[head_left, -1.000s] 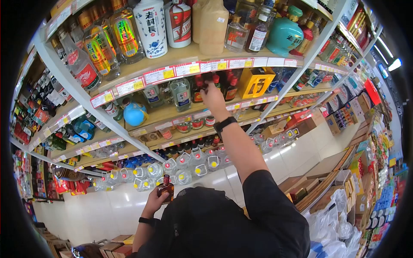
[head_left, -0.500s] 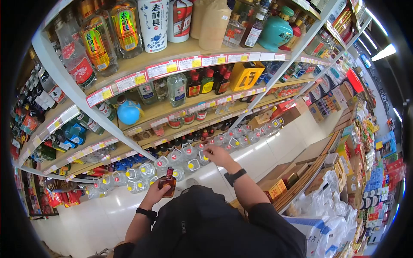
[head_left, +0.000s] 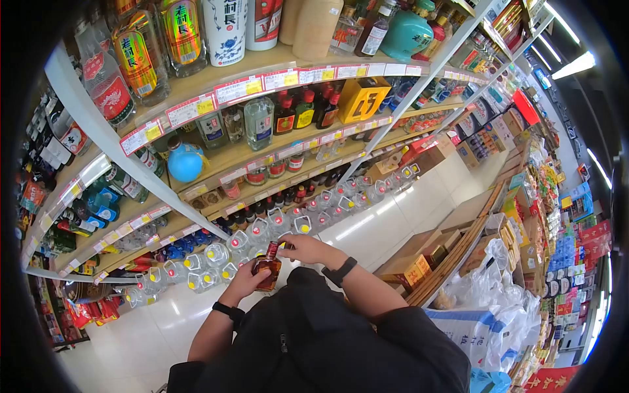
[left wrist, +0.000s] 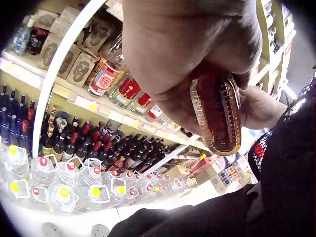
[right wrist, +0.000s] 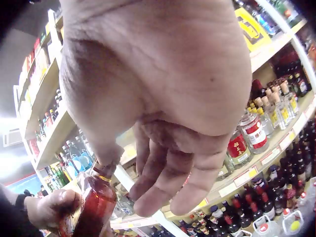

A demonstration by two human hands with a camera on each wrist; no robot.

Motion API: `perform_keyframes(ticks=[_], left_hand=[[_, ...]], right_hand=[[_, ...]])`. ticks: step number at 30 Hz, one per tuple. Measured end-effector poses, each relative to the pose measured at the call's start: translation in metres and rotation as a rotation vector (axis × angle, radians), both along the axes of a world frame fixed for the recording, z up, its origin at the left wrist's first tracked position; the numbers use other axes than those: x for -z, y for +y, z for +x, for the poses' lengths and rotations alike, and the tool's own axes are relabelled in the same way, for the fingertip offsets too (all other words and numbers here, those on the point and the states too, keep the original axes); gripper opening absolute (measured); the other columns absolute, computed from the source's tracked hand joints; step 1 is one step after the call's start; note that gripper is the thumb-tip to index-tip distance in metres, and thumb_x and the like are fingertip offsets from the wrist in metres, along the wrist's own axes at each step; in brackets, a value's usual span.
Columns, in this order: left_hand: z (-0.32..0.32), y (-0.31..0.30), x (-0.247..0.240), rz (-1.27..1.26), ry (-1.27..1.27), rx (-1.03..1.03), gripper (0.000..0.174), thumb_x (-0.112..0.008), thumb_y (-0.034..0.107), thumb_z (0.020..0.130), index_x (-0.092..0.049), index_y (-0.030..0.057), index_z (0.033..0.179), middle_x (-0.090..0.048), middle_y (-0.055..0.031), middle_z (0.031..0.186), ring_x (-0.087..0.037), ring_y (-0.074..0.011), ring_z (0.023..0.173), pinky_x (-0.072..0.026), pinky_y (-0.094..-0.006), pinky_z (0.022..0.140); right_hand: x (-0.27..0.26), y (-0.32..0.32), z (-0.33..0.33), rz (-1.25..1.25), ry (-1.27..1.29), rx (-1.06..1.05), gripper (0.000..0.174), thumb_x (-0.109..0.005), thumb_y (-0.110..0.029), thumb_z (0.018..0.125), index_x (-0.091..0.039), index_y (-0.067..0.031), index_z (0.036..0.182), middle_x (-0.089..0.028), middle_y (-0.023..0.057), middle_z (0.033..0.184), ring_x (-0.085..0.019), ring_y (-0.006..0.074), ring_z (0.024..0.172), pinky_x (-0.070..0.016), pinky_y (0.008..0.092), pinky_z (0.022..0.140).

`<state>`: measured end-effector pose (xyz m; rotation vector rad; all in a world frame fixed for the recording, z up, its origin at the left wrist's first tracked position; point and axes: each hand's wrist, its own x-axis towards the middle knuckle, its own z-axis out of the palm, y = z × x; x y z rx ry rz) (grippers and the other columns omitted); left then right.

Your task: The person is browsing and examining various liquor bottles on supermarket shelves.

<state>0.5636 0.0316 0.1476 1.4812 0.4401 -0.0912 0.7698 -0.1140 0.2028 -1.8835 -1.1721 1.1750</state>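
Observation:
A small flat liquor bottle with amber-red contents is held upright in front of the chest. My left hand grips its body, thumb across the front. In the left wrist view, the ribbed glass base of the bottle shows below the palm. My right hand has come in from the other side, at the top of the bottle. Seen from the right wrist, the thumb and a finger pinch the dark cap and neck, while the other fingers of this hand hang loosely curled beside it.
Liquor shelves stand ahead, with small dark bottles beside a yellow box. Large clear jugs line the floor along the shelf base. To the right are cardboard boxes and white plastic bags.
My right hand has drawn back from the small bottles on the shelf and come down to the held bottle's neck. The left hand has kept its grip, and the bottle is slightly higher.

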Motion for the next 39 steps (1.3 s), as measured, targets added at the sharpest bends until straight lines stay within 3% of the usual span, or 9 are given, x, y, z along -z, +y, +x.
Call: perform_keyframes(ticks=[10,17,20,22,24,27,30,34,39], left_hand=[[0.029,-0.02,0.006,-0.03,-0.064,-0.142,0.046,-0.066,0.027,0.09,-0.054,-0.0024,0.124,-0.066,-0.0097,0.107,-0.063,-0.0152,0.095,-0.0508,-0.0307,0.085],[0.077,-0.056,0.002,-0.117,-0.093,-0.351,0.04,-0.064,0.022,0.092,-0.054,-0.0034,0.122,-0.065,-0.0089,0.109,-0.063,-0.0147,0.094,-0.0508,-0.0305,0.087],[0.101,-0.075,0.012,-0.1,-0.107,-0.413,0.043,-0.063,0.022,0.093,-0.052,-0.0027,0.125,-0.065,-0.0083,0.11,-0.062,-0.0138,0.096,-0.0511,-0.0302,0.086],[0.121,-0.089,-0.013,0.006,-0.039,-0.414,0.044,-0.063,0.023,0.093,-0.051,-0.0022,0.127,-0.064,-0.008,0.111,-0.061,-0.0135,0.098,-0.0507,-0.0302,0.087],[0.148,-0.104,-0.023,-0.185,-0.147,-0.406,0.045,-0.064,0.025,0.093,-0.052,-0.0017,0.127,-0.063,-0.0076,0.113,-0.06,-0.0137,0.101,-0.0495,-0.0299,0.089],[0.189,-0.122,-0.04,-0.224,-0.248,-0.295,0.047,-0.064,0.026,0.093,-0.051,-0.0009,0.13,-0.062,-0.0069,0.116,-0.059,-0.014,0.103,-0.0481,-0.0304,0.092],[0.218,-0.146,-0.065,-0.311,-0.335,-0.203,0.049,-0.065,0.025,0.092,-0.05,0.0,0.131,-0.062,-0.0058,0.116,-0.058,-0.0135,0.105,-0.0473,-0.0309,0.092],[0.236,-0.155,-0.074,-0.265,-0.418,-0.08,0.054,-0.065,0.021,0.092,-0.043,0.0006,0.137,-0.06,-0.0058,0.12,-0.057,-0.0134,0.107,-0.0462,-0.031,0.095],[0.246,-0.154,-0.097,-0.373,-0.384,-0.169,0.059,-0.067,0.021,0.09,-0.04,-0.0002,0.138,-0.059,-0.0071,0.123,-0.056,-0.0147,0.11,-0.0462,-0.0318,0.096]], right_hand=[[-0.002,0.008,0.04,-0.012,0.078,-0.121,0.042,-0.061,-0.037,0.093,-0.058,-0.002,0.116,-0.065,0.0112,0.088,-0.064,0.016,0.068,-0.0516,0.0301,0.06],[-0.034,-0.028,0.204,0.334,-0.081,0.266,0.032,-0.066,-0.027,0.089,-0.064,-0.0013,0.108,-0.068,0.0119,0.084,-0.066,0.0189,0.074,-0.0517,0.0317,0.067],[-0.055,-0.052,0.263,0.326,-0.178,0.281,0.026,-0.062,-0.021,0.091,-0.064,0.0001,0.106,-0.069,0.0115,0.082,-0.066,0.018,0.076,-0.0512,0.0311,0.069],[-0.057,-0.052,0.276,0.223,-0.123,0.176,0.024,-0.061,-0.018,0.091,-0.064,0.0003,0.107,-0.069,0.0114,0.085,-0.066,0.0177,0.077,-0.0514,0.0312,0.071],[-0.041,-0.06,0.276,0.158,-0.125,0.013,0.023,-0.059,-0.015,0.092,-0.063,0.0002,0.109,-0.07,0.0116,0.089,-0.066,0.0175,0.078,-0.0516,0.0312,0.072],[-0.014,-0.056,0.255,0.186,0.165,-0.33,0.023,-0.052,-0.013,0.098,-0.061,0.0004,0.114,-0.068,0.0101,0.101,-0.064,0.0144,0.092,-0.0511,0.0298,0.082],[-0.019,-0.048,0.237,0.18,0.239,-0.634,0.028,-0.05,-0.01,0.097,-0.059,-0.001,0.123,-0.066,0.0117,0.113,-0.061,0.0175,0.105,-0.0484,0.0321,0.092],[-0.012,-0.043,0.239,0.162,0.651,-0.635,0.035,-0.057,-0.013,0.095,-0.056,-0.0022,0.129,-0.062,0.0108,0.122,-0.059,0.0208,0.114,-0.0455,0.0341,0.098],[-0.023,-0.056,0.241,0.262,0.429,-0.67,0.03,-0.058,-0.019,0.092,-0.061,-0.0054,0.119,-0.067,0.0089,0.109,-0.062,0.0171,0.098,-0.0482,0.0328,0.087]])
